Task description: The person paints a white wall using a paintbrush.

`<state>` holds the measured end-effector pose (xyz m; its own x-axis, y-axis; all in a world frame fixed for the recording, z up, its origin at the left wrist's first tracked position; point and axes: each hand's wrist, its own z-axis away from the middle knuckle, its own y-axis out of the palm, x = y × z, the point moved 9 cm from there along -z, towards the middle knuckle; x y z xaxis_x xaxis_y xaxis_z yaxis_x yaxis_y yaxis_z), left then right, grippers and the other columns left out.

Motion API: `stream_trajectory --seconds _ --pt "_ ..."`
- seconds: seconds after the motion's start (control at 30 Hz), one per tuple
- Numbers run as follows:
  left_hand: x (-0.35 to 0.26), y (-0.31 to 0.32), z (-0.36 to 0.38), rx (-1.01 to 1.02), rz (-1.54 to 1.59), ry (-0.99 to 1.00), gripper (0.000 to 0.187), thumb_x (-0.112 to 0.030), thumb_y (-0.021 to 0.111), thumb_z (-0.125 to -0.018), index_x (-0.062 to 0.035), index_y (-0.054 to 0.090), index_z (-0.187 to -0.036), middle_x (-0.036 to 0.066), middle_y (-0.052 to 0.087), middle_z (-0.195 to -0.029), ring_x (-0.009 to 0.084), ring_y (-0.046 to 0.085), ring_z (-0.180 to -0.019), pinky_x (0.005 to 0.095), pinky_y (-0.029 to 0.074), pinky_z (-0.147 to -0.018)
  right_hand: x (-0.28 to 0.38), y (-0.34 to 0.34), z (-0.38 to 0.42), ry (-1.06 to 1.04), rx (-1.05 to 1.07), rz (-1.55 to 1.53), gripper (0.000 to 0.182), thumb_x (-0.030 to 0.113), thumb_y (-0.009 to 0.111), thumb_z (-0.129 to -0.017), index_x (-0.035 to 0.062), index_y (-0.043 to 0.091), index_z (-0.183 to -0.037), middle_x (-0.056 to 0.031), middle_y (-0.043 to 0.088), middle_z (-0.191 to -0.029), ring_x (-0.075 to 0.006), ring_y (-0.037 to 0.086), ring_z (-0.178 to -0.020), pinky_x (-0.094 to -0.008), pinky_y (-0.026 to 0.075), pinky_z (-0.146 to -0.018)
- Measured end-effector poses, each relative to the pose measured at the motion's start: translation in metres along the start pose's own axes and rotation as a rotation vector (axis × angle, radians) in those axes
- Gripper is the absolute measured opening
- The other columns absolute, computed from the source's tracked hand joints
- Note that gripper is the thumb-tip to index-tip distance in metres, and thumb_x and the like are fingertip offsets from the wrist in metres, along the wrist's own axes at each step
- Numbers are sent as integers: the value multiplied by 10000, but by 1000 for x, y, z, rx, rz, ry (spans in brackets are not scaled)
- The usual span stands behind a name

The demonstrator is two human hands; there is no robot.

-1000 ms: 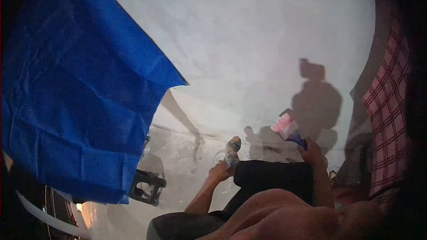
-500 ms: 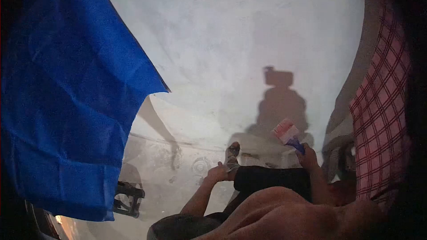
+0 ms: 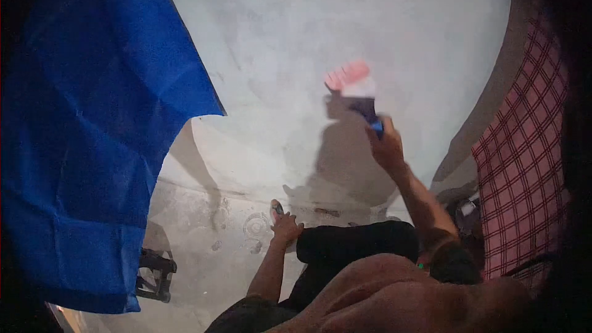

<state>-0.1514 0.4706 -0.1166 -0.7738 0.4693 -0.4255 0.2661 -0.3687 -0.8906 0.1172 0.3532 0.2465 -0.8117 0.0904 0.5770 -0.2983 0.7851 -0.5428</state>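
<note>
Here we see the right hand [image 3: 387, 145] closed around the blue handle of a broad brush [image 3: 364, 94], its pink bristles before the pale wall [image 3: 277, 31]; the left hand [image 3: 287, 229] lies against the foot [image 3: 276, 211], though in this dim light we cannot tell whether it grips

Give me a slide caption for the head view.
Right hand holding a brush before a pale wall, left hand at the foot, blue sheet at left.
</note>
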Motion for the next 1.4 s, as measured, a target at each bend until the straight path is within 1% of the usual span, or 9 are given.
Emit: stream_trajectory --seconds 0.17,0.23,0.3,0.57,0.67,0.97,1.1,1.27,1.4 --pt "21 -21 2 442 -68 -50 470 -400 544 -860 -58 663 -1159 159 442 -1412 405 201 -1414 778 84 -1031 115 -15 -99 -129 -132 36 389 289 581 -932 5 480 -1178 -229 655 -851 -397 664 -807 -440 510 -724" --pt "88 48 -32 356 -37 -39 463 -404 525 -867 -63 675 -1141 156 450 -1405 401 114 -1433 790 73 -1019 131 -7 -123 -119 -129 55 404 295 576 -933 1 477 -1192 -232 658 -850 -398 665 -810 -439 512 -726" --pt "66 -14 -7 232 -3 -141 440 -382 478 -883 -79 691 -1121 170 453 -1392 380 -23 -1454 813 62 -996 143 -9 -143 -191 -252 69 430 293 585 -924 -14 475 -1204 -241 664 -863 -405 664 -829 -451 514 -741" --pt "100 46 -14 438 -381 342 453 -386 445 -906 -80 680 -1142 185 544 -1288 421 247 -1379 724 128 -1073 154 2 -162 -114 -296 214 437 280 610 -902 8 488 -1221 -235 670 -951 -407 657 -884 -473 507 -772" --pt "147 84 -44 134 -139 204 443 -401 447 -906 -106 689 -1133 172 547 -1290 418 301 -1348 722 170 -1064 154 0 -162 -106 -308 261 442 281 613 -897 31 488 -1240 -218 671 -984 -400 654 -905 -476 504 -792" --pt "103 -5 -8 150 80 -141 447 -394 521 -860 -137 653 -1201 101 425 -1442 386 40 -1455 749 149 -1052 169 -30 -172 -257 -374 401 449 355 584 -927 59 497 -1254 -183 684 -947 -368 671 -864 -446 516 -752" --pt "126 56 -36 183 -45 67 462 -383 535 -854 -136 625 -1235 90 402 -1465 354 47 -1461 742 150 -1059 173 -37 -183 -247 -316 486 444 349 581 -924 82 491 -1268 -176 682 -939 -364 671 -863 -452 512 -768" --pt "101 3 -13 125 146 -224 494 -365 550 -849 -122 579 -1279 94 322 -1514 308 90 -1465 684 155 -1096 181 -45 -189 -241 -278 470 438 343 591 -907 74 517 -1245 -189 682 -953 -371 668 -857 -457 508 -768" --pt "144 59 -57 -219 49 18 580 -279 625 -783 -6 523 -1284 185 312 -1479 365 199 -1423 598 261 -1103 169 -69 -190 -208 -290 294 451 354 610 -873 55 557 -1207 -201 679 -991 -360 662 -925 -434 510 -808"
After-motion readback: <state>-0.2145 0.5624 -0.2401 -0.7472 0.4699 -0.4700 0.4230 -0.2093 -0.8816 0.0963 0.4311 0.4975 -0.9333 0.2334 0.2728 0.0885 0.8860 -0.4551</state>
